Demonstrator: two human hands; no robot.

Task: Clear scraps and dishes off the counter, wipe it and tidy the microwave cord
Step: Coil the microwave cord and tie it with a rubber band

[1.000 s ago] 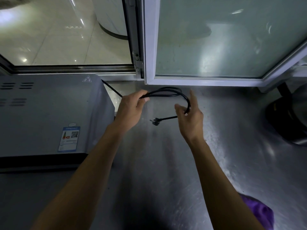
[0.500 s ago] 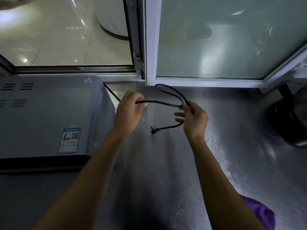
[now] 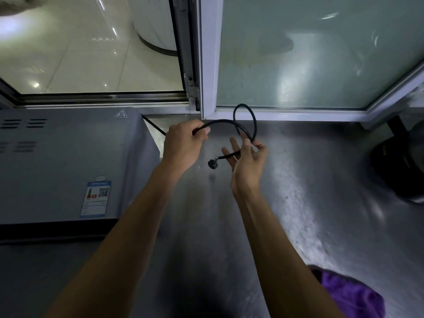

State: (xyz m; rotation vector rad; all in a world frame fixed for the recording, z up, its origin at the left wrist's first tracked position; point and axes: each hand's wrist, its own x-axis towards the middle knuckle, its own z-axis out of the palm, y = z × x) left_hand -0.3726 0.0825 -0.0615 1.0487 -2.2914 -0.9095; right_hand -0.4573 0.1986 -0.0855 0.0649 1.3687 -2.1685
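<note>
A grey microwave sits at the left on the steel counter. Its black cord runs out from behind it and is held above the counter in a loop. My left hand grips the cord between thumb and fingers, just right of the microwave. My right hand pinches the bottom of the loop, its other fingers spread. The plug dangles below, between the two hands.
A purple cloth lies on the counter at the lower right. A dark round appliance stands at the right edge. White-framed window panes rise directly behind the counter.
The cord now forms a taller upright loop above my right hand. My right hand has turned palm up with its fingers spread; the plug hangs a little nearer my left hand.
</note>
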